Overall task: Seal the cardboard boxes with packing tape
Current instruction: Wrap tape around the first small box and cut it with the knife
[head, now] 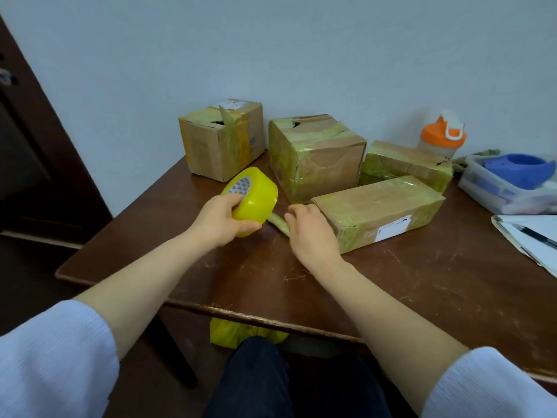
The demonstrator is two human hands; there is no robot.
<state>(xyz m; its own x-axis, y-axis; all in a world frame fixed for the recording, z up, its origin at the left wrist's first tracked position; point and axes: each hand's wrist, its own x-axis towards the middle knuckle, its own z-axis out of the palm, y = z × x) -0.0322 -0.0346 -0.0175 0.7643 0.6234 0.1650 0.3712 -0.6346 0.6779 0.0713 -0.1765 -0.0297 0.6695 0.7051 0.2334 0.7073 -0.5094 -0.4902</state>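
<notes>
Fingers point(238, 203) of your left hand point(220, 220) grip the yellow tape roll point(251, 197) above the worktop point(391, 282); your right hand point(313, 233) pinches the pulled strip point(278, 223) beside the nearest box point(379, 212). The twisted strip could stick to itself.

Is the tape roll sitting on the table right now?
No, the left hand holds the tape roll up off the table.

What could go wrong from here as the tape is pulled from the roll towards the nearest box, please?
The strip of tape between the yellow roll and the right hand already looks twisted, so it may stick to itself. The nearest box lies unheld, so pulling could drag it across the table.
</notes>
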